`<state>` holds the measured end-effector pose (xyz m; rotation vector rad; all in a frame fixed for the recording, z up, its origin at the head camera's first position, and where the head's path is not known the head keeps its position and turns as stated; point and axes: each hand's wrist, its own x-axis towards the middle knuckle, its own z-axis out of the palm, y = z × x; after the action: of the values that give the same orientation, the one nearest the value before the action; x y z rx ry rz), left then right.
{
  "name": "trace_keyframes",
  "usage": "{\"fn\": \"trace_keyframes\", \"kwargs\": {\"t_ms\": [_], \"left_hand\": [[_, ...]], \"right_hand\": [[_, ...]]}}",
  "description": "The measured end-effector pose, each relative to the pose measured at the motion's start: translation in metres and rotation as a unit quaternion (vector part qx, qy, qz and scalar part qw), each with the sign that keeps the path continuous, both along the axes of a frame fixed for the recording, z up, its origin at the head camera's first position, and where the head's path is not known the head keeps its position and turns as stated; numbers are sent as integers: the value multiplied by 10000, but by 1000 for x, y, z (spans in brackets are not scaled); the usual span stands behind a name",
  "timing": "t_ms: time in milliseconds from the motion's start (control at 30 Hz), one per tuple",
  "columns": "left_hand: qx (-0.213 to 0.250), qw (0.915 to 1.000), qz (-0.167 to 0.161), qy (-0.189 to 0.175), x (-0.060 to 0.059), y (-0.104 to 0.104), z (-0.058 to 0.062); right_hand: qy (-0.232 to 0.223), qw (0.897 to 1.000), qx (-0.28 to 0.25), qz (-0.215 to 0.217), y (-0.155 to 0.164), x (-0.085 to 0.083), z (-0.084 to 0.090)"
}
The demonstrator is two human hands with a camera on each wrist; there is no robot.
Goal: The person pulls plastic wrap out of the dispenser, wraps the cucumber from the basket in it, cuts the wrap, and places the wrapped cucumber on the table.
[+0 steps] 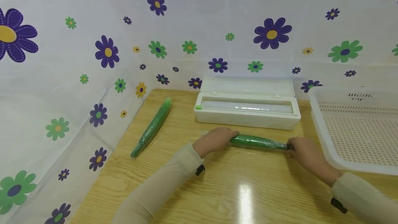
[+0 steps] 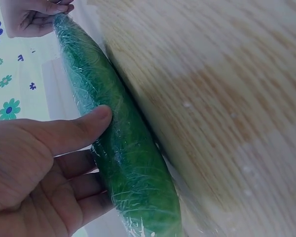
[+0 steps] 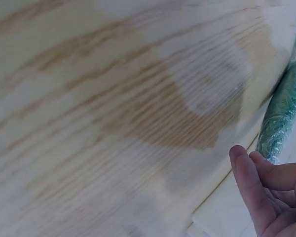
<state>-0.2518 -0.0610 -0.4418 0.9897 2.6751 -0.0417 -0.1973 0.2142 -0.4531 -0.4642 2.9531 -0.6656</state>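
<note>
My left hand (image 1: 214, 140) wraps round one end of the long green cucumber sealed in clear cling film (image 1: 258, 142), thumb laid along its top and fingers curled beneath, as the left wrist view shows plainly. My right hand (image 1: 303, 153) pinches the opposite tip, where the film gathers to a twist; the right wrist view shows my fingers drawn together just beside that end. The cucumber lies flat on the pale wood-grain desk (image 1: 217, 189), straight across in front of me, between my two hands.

I judge it firm and stiff along its length, of modest weight, so it should lift level from either end without sagging. The film is glossy and wrinkled, likely slick under the fingers and easy to tear or pull loose, so the body is the surer place to take hold, with the twisted ends handled only lightly.

Just behind it stands the white plastic cling-film dispenser box with its lid raised (image 1: 247, 108), the roll showing inside. To my right, near my right hand, sits the white perforated plastic basket (image 1: 357, 127). Farther off to the left a second film-wrapped green cucumber (image 1: 152, 126) lies slantwise on the desk, well apart from my hands. A white cloth printed with purple, green and yellow flowers (image 1: 109, 51) backs the scene.
</note>
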Motion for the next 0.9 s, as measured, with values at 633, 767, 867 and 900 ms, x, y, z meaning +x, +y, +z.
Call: {"fn": "trace_keyframes", "kwargs": {"t_ms": [633, 767, 867, 900], "left_hand": [[20, 9999, -11, 133, 3, 0, -2], [15, 9999, 107, 103, 4, -1, -2], [122, 9998, 156, 42, 3, -1, -1], [182, 9997, 131, 16, 2, -2, -2]], "right_hand": [[1741, 9589, 2045, 913, -16, 10, -2], [1799, 9586, 1992, 954, -20, 4, 4], [1477, 9699, 1512, 1206, -27, -4, 8], [1334, 9734, 1355, 1278, -29, -6, 8]]}}
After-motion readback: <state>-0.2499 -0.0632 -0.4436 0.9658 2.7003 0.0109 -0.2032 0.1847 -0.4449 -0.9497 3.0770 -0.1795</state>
